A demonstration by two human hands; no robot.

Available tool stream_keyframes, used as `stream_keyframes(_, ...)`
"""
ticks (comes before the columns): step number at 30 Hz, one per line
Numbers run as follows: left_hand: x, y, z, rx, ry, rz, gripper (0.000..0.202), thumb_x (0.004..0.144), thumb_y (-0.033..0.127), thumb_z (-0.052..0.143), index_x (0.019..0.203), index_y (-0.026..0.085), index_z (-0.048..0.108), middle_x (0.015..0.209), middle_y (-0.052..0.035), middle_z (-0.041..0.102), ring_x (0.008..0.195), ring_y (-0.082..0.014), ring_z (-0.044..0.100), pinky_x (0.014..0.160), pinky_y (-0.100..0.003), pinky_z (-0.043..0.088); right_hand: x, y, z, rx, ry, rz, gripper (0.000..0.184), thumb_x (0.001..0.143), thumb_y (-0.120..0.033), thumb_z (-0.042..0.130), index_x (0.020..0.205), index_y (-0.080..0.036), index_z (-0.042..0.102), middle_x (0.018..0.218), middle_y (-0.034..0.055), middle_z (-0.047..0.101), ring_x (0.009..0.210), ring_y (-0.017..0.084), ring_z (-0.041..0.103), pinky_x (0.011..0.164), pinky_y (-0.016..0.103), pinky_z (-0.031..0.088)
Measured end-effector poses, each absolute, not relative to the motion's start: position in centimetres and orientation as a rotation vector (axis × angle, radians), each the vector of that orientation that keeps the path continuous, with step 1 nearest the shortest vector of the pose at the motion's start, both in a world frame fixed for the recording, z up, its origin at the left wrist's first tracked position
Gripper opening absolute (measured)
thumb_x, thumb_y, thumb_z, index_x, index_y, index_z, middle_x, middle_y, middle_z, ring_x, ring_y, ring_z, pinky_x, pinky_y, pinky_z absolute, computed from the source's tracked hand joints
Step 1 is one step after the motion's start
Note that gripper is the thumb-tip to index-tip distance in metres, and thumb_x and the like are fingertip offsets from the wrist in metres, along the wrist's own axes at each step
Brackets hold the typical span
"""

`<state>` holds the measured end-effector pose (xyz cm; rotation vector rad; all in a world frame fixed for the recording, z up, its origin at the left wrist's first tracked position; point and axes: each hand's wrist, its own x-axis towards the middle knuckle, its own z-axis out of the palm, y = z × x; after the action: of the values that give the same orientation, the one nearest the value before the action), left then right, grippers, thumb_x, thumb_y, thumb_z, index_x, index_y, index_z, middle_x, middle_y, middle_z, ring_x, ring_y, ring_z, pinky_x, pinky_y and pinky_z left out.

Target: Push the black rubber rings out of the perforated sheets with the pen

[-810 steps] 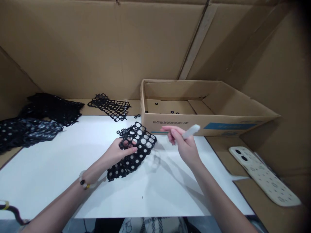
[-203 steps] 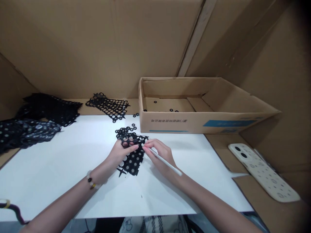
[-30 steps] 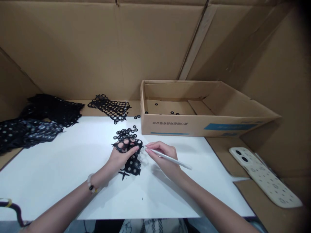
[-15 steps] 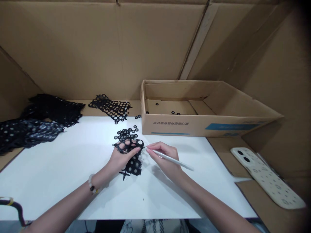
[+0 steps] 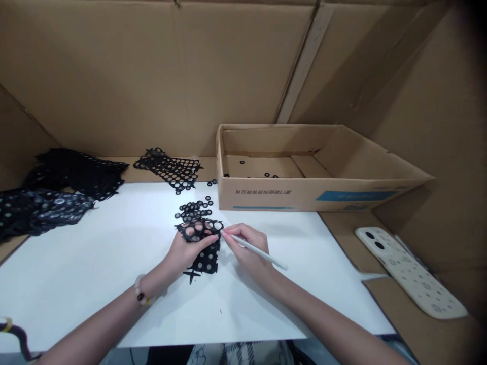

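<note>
My left hand grips a black perforated rubber sheet, its thumb on top and its fingers showing through the large holes at the upper end. In my right hand is a slim white pen-like tool, held like a pencil. Its tip is at the right edge of the sheet, close to my left thumb; whether it touches cannot be made out. Just beyond the sheet lies a heap of small black rings. A black cross-shaped scrap sits by the sheet's near end.
An open cardboard box with several rings inside stands at the back right. Another holed sheet lies at the back, and piles of black sheets at the left. A phone in a spotted case rests at the right. Cardboard walls surround the white table.
My right hand has brought the white tool closer to the sheet, its tip now at the sheet's edge. My left hand keeps its grip. The whole view has shifted slightly.
</note>
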<state>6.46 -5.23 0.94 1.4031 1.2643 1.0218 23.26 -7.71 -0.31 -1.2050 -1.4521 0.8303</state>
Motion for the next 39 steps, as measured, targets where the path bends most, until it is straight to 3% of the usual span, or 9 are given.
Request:
stream_keyframes(6, 6.2, -5.6, 1.1, 1.33, 1.196, 0.9, 0.023, 0.073, 0.036, 0.072, 0.087, 0.019, 0.065, 0.097, -0.0048, 0.069, 0.099, -0.0227, 0.063, 0.092, -0.036, 0.048, 23.0, -7.7, 0.0, -1.211, -1.413, 0.837, 0.015, 0.087, -0.028, 0.059, 0.074, -0.021, 0.057, 0.095, 0.0055, 0.071, 0.085, 0.02, 0.066, 0.076, 0.03, 0.051)
stream_keyframes(9, 6.3, -6.0, 1.5, 1.301, 1.103, 0.809, 0.03, 0.074, 0.037, 0.071, 0.098, 0.02, 0.064, 0.106, -0.0068, 0.069, 0.103, -0.0241, 0.062, 0.091, -0.037, 0.047, 23.3, -7.6, -0.1, -1.194, -1.408, 0.912, 0.017, 0.089, -0.031, 0.056, 0.076, -0.021, 0.055, 0.088, 0.0039, 0.07, 0.078, 0.018, 0.066, 0.071, 0.029, 0.05)
stream_keyframes(13, 6.0, -5.0, 0.9, 1.373, 1.146, 0.863, 0.029, 0.072, 0.04, 0.072, 0.086, 0.017, 0.06, 0.092, -0.0053, 0.067, 0.093, -0.0231, 0.062, 0.087, -0.036, 0.047, 23.6, -7.4, -0.4, -1.088, -1.427, 0.942, 0.018, 0.086, -0.032, 0.061, 0.073, -0.021, 0.056, 0.089, 0.0052, 0.072, 0.082, 0.02, 0.068, 0.071, 0.029, 0.053)
stream_keyframes(19, 3.3, -2.0, 0.3, 1.614, 1.438, 0.975, 0.048, 0.063, 0.041, 0.077, 0.095, 0.02, 0.048, 0.093, -0.0025, 0.055, 0.086, -0.0199, 0.054, 0.078, -0.033, 0.044, 23.9, -7.1, -0.5, -1.106, -1.365, 0.903, 0.016, 0.084, -0.032, 0.065, 0.074, -0.021, 0.059, 0.087, 0.0057, 0.072, 0.08, 0.02, 0.068, 0.07, 0.031, 0.053)
stream_keyframes(23, 3.4, -3.3, 1.2, 2.001, 1.511, 1.322, 0.029, 0.073, 0.033, 0.07, 0.08, 0.022, 0.044, 0.081, -0.0001, 0.049, 0.077, -0.0178, 0.046, 0.072, -0.03, 0.039, 24.0, -7.2, -0.1, -1.093, -1.298, 0.969, 0.016, 0.085, -0.033, 0.064, 0.076, -0.021, 0.059, 0.086, 0.005, 0.071, 0.079, 0.019, 0.067, 0.07, 0.03, 0.052)
stream_keyframes(26, 4.4, -5.0, 1.6, 2.346, 1.243, 1.057, 0.022, 0.08, 0.033, 0.066, 0.071, 0.021, 0.049, 0.068, -0.0001, 0.053, 0.072, -0.0187, 0.046, 0.07, -0.032, 0.036, 23.8, -7.5, 0.1, -1.078, -1.287, 1.018, 0.017, 0.085, -0.034, 0.065, 0.077, -0.02, 0.059, 0.084, 0.0048, 0.071, 0.079, 0.02, 0.066, 0.071, 0.031, 0.052)
stream_keyframes(28, 5.0, -5.5, 1.6, 2.37, 1.235, 0.929, 0.023, 0.079, 0.038, 0.067, 0.074, 0.021, 0.052, 0.071, -0.0017, 0.058, 0.074, -0.0201, 0.048, 0.069, -0.032, 0.037, 23.8, -7.6, 0.0, -1.073, -1.304, 1.033, 0.016, 0.084, -0.034, 0.065, 0.077, -0.02, 0.06, 0.083, 0.0048, 0.071, 0.081, 0.02, 0.067, 0.072, 0.032, 0.052)
stream_keyframes(36, 4.9, -4.6, 1.6, 2.292, 1.151, 0.802, 0.016, 0.092, 0.025, 0.045, 0.084, 0.019, 0.057, 0.08, -0.0044, 0.06, 0.081, -0.0206, 0.05, 0.075, -0.032, 0.04, 23.8, -7.9, -0.2, -1.066, -1.342, 1.061, 0.014, 0.085, -0.031, 0.065, 0.077, -0.02, 0.06, 0.086, 0.0048, 0.07, 0.08, 0.019, 0.066, 0.072, 0.031, 0.05)
stream_keyframes(39, 4.7, -4.5, 1.3, 2.24, 1.111, 0.878, 0.021, 0.09, 0.023, 0.043, 0.074, 0.018, 0.055, 0.072, -0.0036, 0.058, 0.075, -0.0198, 0.048, 0.071, -0.031, 0.039, 23.7, -7.9, 0.0, -1.143, -1.329, 1.039, 0.016, 0.085, -0.033, 0.063, 0.076, -0.02, 0.059, 0.082, 0.0035, 0.069, 0.076, 0.018, 0.064, 0.069, 0.029, 0.049)
